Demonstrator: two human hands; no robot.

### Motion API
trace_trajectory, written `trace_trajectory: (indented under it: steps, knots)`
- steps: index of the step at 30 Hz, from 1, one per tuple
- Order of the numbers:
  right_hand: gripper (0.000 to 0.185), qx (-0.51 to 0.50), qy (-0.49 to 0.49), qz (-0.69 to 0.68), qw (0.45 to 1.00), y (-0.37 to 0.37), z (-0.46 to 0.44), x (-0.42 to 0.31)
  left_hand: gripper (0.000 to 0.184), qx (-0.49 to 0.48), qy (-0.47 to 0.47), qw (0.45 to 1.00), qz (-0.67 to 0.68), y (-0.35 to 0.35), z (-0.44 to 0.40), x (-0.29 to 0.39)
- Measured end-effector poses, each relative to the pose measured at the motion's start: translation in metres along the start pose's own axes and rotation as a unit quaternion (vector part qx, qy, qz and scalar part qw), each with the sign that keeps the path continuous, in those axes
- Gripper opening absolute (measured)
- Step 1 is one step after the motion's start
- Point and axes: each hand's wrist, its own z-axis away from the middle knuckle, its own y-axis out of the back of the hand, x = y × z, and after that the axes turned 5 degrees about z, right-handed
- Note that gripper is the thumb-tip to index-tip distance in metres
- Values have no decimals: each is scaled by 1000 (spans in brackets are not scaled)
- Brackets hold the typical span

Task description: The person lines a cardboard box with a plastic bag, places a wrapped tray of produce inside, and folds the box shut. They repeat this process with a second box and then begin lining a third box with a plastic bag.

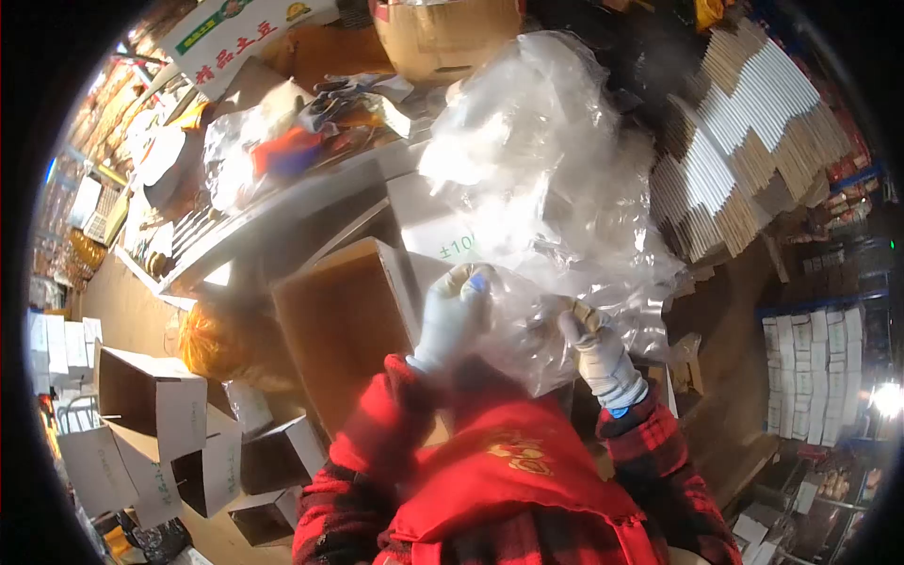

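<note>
Left hand [455, 315], white-gloved with a blue patch at the fingertips: fingers curled closed, pinching the near edge of a large crumpled clear plastic bag [546, 155]. Right hand [601, 353], in a pale knitted glove with a blue cuff: thumb and fingers drawn together on the same edge, a short span of film between the two.

Clearances: left of the grip, close beside the left hand, the rim of a brown-lined, white-sided open cardboard box [344, 330]. Beyond the left hand, a white carton panel with green print [428, 221], partly under the film. Beyond and right of the right hand, a tall stack of flattened corrugated cartons [744, 141]. Open room: bare brown floor [723, 339] right of the right hand. Nearer the body, a red apron with gold print [513, 452].

Bag: colourless, thin, wrinkled, glossy; bright glare on its folds; bulk heaped beyond the grip, lower edge hanging between the hands.
</note>
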Motion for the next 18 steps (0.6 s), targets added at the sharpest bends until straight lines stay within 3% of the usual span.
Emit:
trace_trajectory:
  steps: [3, 4, 7, 9, 10, 11, 13, 14, 15, 16, 17, 18]
  knots:
    - [53, -86, -7, -21, 996, 6, -13, 13, 16, 30, -11, 998, -58, 9, 3, 4]
    - [62, -47, 149, 173, 972, 0, -15, 16, 16, 33, -8, 994, -104, 10, 5, 6]
    - [58, 66, 383, 378, 840, -22, -22, 18, 18, 39, 12, 989, -142, 8, 14, 12]
    - [36, 58, 49, 410, 909, -8, -28, 24, 20, -20, 37, 973, -228, 5, 22, 21]
    - [16, 14, 148, 101, 984, -11, -35, 30, 23, -23, 53, 973, -225, 6, 23, 22]
    - [16, 10, 149, 103, 983, -8, -34, 29, 23, -21, 50, 973, -224, 8, 23, 23]
    - [15, 22, 55, 186, 981, -19, -22, 7, 21, -4, 42, 968, -246, 14, 23, 19]
    - [20, 38, 25, 136, 990, -22, -20, 5, 21, -2, 42, 968, -246, 20, 17, 12]
    - [20, 37, 25, 137, 990, -25, -19, 6, 20, 33, -183, 922, -339, 23, 10, 14]
    - [19, 50, 20, 127, 991, -27, -19, 7, 21, 66, -398, 818, -410, 25, 7, 17]
    - [18, 62, 15, 116, 991, -28, -19, 8, 36, 125, -398, 760, -499, 32, 16, 20]
    - [18, 63, 16, 115, 991, -26, -21, 14, 34, 89, -385, 794, -463, 35, 20, 15]
